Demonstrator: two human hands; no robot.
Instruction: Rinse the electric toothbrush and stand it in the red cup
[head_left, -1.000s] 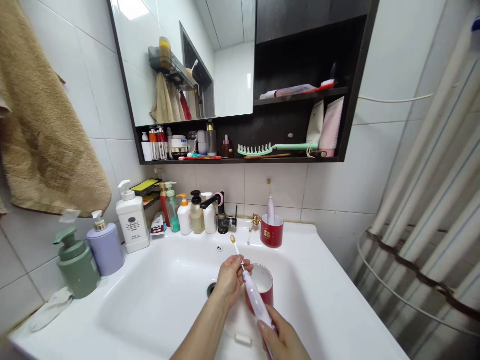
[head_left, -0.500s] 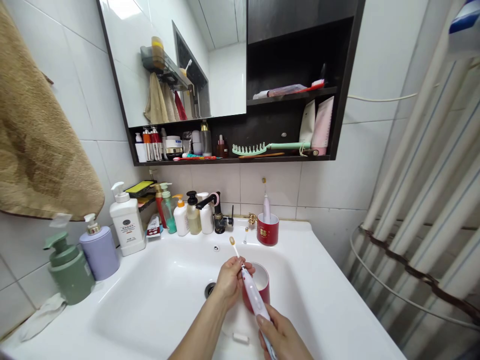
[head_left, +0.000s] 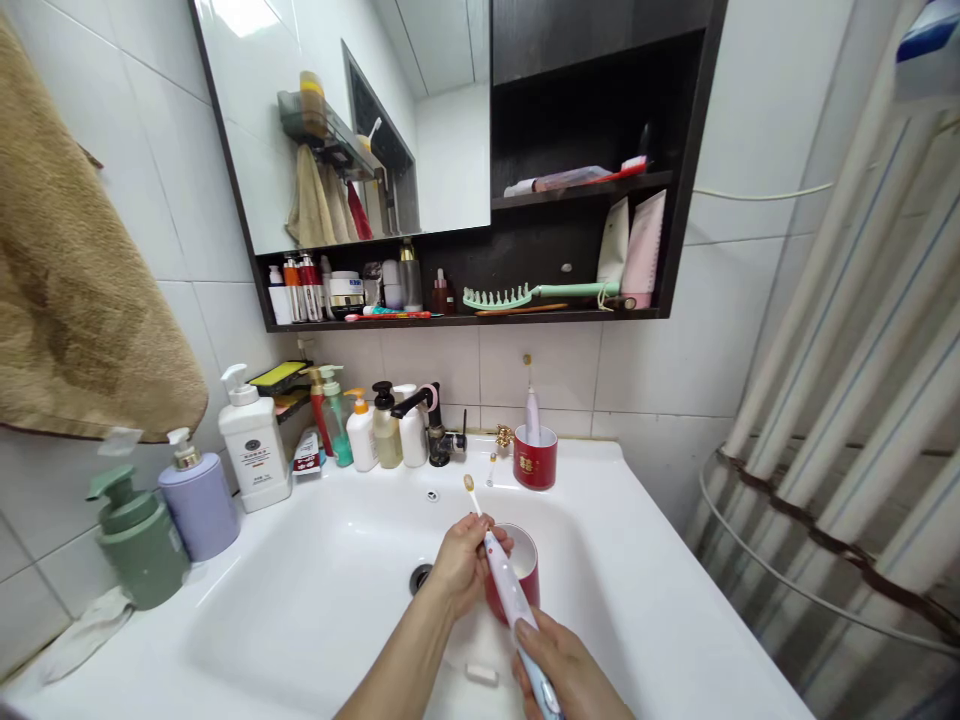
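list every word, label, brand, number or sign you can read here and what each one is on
"囍" in gold: red cup behind the basin
Large white pump bottle: dark emblem and printed lines, too small to read
Red-and-white packet: lettering too blurred
Cream jar on the shelf: label too small
Held toothbrush: small coloured marks, nothing readable

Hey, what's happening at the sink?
A person is holding a pale toothbrush over the sink with both hands. The right hand grips the handle, and the left hand pinches near the neck, with the bristle end pointing away. A red cup is in the basin just beyond the handle. Another brush stands in a second red cup on the ledge near the faucet.
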